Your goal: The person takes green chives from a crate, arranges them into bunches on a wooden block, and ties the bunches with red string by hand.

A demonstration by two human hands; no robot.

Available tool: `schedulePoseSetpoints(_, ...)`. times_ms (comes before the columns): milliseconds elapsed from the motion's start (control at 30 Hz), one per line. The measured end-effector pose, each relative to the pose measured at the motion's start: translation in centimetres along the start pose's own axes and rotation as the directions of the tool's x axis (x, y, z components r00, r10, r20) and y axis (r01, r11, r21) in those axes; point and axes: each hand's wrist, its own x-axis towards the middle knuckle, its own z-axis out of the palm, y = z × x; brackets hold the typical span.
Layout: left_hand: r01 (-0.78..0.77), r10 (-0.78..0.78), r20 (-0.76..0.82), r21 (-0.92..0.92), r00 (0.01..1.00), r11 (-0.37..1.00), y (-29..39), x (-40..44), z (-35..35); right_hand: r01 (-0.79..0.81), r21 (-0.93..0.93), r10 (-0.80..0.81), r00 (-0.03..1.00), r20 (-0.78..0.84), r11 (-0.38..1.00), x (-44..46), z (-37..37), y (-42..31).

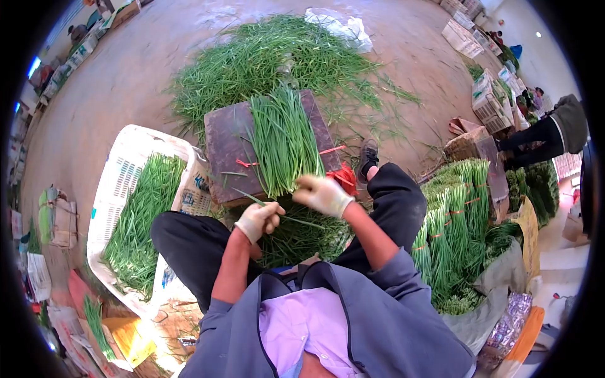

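Both my hands wear pale gloves. My left hand (258, 221) is closed, with a long green chive stalk (304, 222) passing through its fingers. Close by on the right, my right hand (324, 195) has its fingers curled at the pale cut ends of a chive bunch (285, 142); what they grip is hidden. That bunch lies across a dark flat-topped block (228, 137). A red tie (332, 150) sticks out from under it on both sides. More red ties (344, 179) hang at the block's right edge. Loose chives (302, 242) lie between my legs.
At my left stands a white plastic crate (101, 234) holding chives. A big loose heap of chives (265, 60) and a white plastic bag (343, 30) lie on the floor ahead. Tied upright bunches (457, 220) stand at my right. A person (561, 129) bends over further right.
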Motion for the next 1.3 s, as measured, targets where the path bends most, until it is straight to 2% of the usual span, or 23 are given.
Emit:
schedulePoseSetpoints(67, -0.072, 0.070, -0.032, -0.067, 0.997, 0.995, 1.3, -0.6, -0.1, 0.024, 0.047, -0.032, 0.982, 0.189, 0.999, -2.0, 2.6, -0.2)
schedulePoseSetpoints(100, -0.095, 0.103, 0.046, -0.145, 0.994, 0.985, 1.4, -0.3, -1.0, 0.019, -0.001, -0.018, 0.965, 0.263, 1.000, -2.4, 3.2, -0.9)
schedulePoseSetpoints(133, -0.105, 0.113, 0.052, -0.138, 0.992, 0.985, 2.2, -0.5, -0.6, 0.127, -0.112, -0.095, 0.963, 0.252, 0.986, -2.4, 4.1, -1.0)
schedulePoseSetpoints(200, -0.290, 0.293, 0.006, -0.116, 0.956, 0.950, 3.4, -1.0, -0.1, -0.008, 0.075, -0.007, 0.980, 0.198, 0.997, -2.4, 4.5, -1.3)
schedulePoseSetpoints(233, -0.368, 0.370, -0.020, -0.160, 0.929, 0.916, 3.9, -0.8, -0.1, 0.018, 0.105, -0.030, 0.993, 0.115, 0.994, -1.8, 4.2, -1.4)
schedulePoseSetpoints(267, -0.373, 0.374, -0.020, -0.159, 0.927, 0.914, 4.4, -0.4, -0.3, 0.044, 0.135, -0.049, 0.998, 0.031, 0.990, -0.9, 3.8, -1.4)
schedulePoseSetpoints(333, -0.368, 0.344, -0.298, -0.026, 0.891, 0.930, 4.5, 1.1, -0.9, -0.066, 0.154, 0.082, 0.992, -0.099, 0.986, 1.7, 2.3, -2.2)
schedulePoseSetpoints(400, -0.312, 0.285, -0.447, 0.014, 0.848, 0.950, 2.5, 3.6, -2.9, -0.157, 0.153, 0.180, 0.972, -0.150, 0.976, 4.7, 1.0, -2.2)
schedulePoseSetpoints(467, -0.104, 0.148, -0.455, 0.120, 0.878, 0.987, -0.2, 4.5, -3.9, -0.229, 0.152, 0.254, 0.953, -0.166, 0.961, 7.7, 0.7, -0.6)
schedulePoseSetpoints(500, -0.048, 0.108, -0.421, 0.152, 0.900, 0.987, -0.7, 4.1, -3.3, -0.172, -0.028, 0.162, 0.964, -0.209, 0.985, 9.2, 0.9, 1.2)
schedulePoseSetpoints(533, 0.002, 0.072, -0.408, 0.179, 0.910, 0.984, -0.9, 3.6, -2.4, -0.069, -0.290, -0.027, 0.948, -0.317, 0.955, 9.9, 1.5, 3.5)
schedulePoseSetpoints(567, -0.051, 0.129, -0.355, 0.222, 0.926, 0.974, -0.8, 2.7, -1.7, -0.182, -0.342, 0.084, 0.955, -0.284, 0.922, 9.5, 1.1, 2.8)
schedulePoseSetpoints(600, -0.106, 0.188, -0.311, 0.262, 0.932, 0.959, 0.0, 1.6, -1.3, -0.183, -0.300, 0.096, 0.954, -0.282, 0.936, 9.3, 1.0, 2.3)
schedulePoseSetpoints(700, -0.368, 0.465, -0.390, 0.299, 0.795, 0.880, 6.2, -5.0, -1.6, 0.054, -0.215, -0.127, 0.932, -0.339, 0.975, 8.0, 2.0, 1.8)
schedulePoseSetpoints(733, -0.472, 0.560, -0.431, 0.302, 0.708, 0.829, 7.6, -7.2, -2.3, -0.004, -0.134, -0.037, 0.953, -0.300, 0.991, 6.9, 2.4, -0.1)
schedulePoseSetpoints(800, -0.517, 0.743, -0.523, 0.536, 0.417, 0.667, 9.3, -11.5, -7.1, 0.064, -0.045, -0.073, 0.971, -0.227, 0.997, 5.3, 4.0, -1.1)
schedulePoseSetpoints(833, -0.518, 0.723, -0.595, 0.519, 0.352, 0.680, 10.0, -13.7, -9.7, 0.119, -0.039, -0.124, 0.973, -0.196, 0.992, 4.5, 4.8, -0.3)
schedulePoseSetpoints(867, -0.516, 0.690, -0.667, 0.502, 0.280, 0.694, 9.4, -14.6, -13.8, 0.066, 0.108, -0.049, 0.988, -0.149, 0.992, 3.7, 5.7, -0.5)
schedulePoseSetpoints(900, -0.524, 0.627, -0.721, 0.427, 0.293, 0.737, 8.6, -16.0, -18.0, 0.067, 0.107, -0.054, 0.992, -0.116, 0.992, 3.0, 6.6, -1.2)
schedulePoseSetpoints(1000, -0.028, 0.542, -0.803, 0.553, 0.247, 0.832, 4.9, -19.5, -29.5, 0.066, 0.107, -0.069, 0.997, 0.029, 0.992, 1.4, 9.2, -1.0)
schedulePoseSetpoints(1067, 0.149, 0.550, -0.795, 0.595, 0.257, 0.790, 1.2, -18.9, -35.2, -0.021, 0.161, 0.008, 0.996, 0.083, 0.987, 0.9, 10.4, -0.8)
schedulePoseSetpoints(1167, 0.259, 0.468, -0.816, 0.560, 0.340, 0.787, 1.9, -17.9, -35.0, -0.136, 0.183, 0.107, 0.981, 0.164, 0.974, 0.6, 12.1, -1.2)
schedulePoseSetpoints(1300, 0.344, 0.372, -0.722, 0.635, 0.584, 0.692, 2.6, -12.7, -35.9, -0.189, 0.150, 0.154, 0.964, 0.218, 0.970, 0.9, 13.1, -1.4)
